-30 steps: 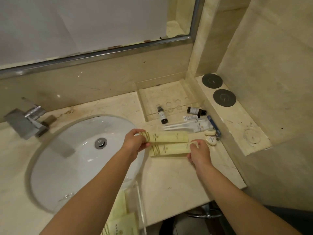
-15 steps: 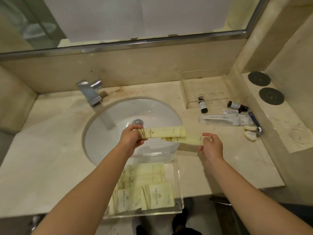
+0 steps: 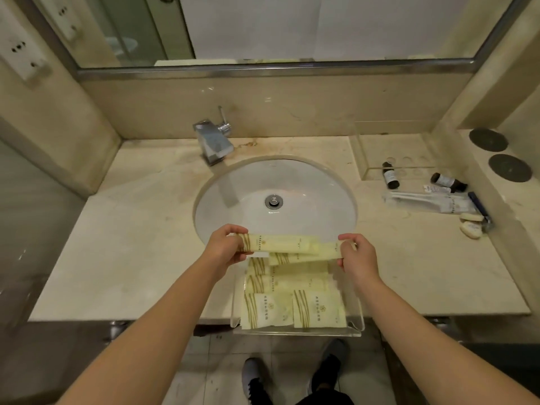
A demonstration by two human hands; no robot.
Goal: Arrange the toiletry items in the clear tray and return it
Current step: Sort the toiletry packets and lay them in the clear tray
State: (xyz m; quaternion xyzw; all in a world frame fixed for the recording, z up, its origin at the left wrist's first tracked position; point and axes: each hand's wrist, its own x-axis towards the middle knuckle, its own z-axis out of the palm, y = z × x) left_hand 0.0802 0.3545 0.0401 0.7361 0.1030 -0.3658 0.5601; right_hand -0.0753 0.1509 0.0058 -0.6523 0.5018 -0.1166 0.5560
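A clear tray (image 3: 355, 327) sits on the counter's front edge, below the sink, with several pale yellow sachets (image 3: 292, 299) lying in it. Over its far end I hold two long pale yellow packets. My left hand (image 3: 225, 244) grips the left end of the upper packet (image 3: 280, 244). My right hand (image 3: 355, 252) grips the right end of the lower packet (image 3: 304, 255), which slants under the upper one. More toiletries lie at the right of the counter: two small dark bottles (image 3: 390, 175), a wrapped white packet (image 3: 423, 201), a blue razor (image 3: 479, 209) and two soaps (image 3: 470, 226).
A white sink (image 3: 276, 197) with a chrome tap (image 3: 213, 141) fills the counter's middle. A clear stand with round holes (image 3: 400, 159) sits back right. Two dark round discs (image 3: 499, 154) lie on the right ledge. A mirror runs along the back wall. My shoes show on the floor below.
Both hands carried the two yellow packets from the right of the counter leftward and toward me, over the clear tray. The camera swung left and down, bringing the tray fully into view.
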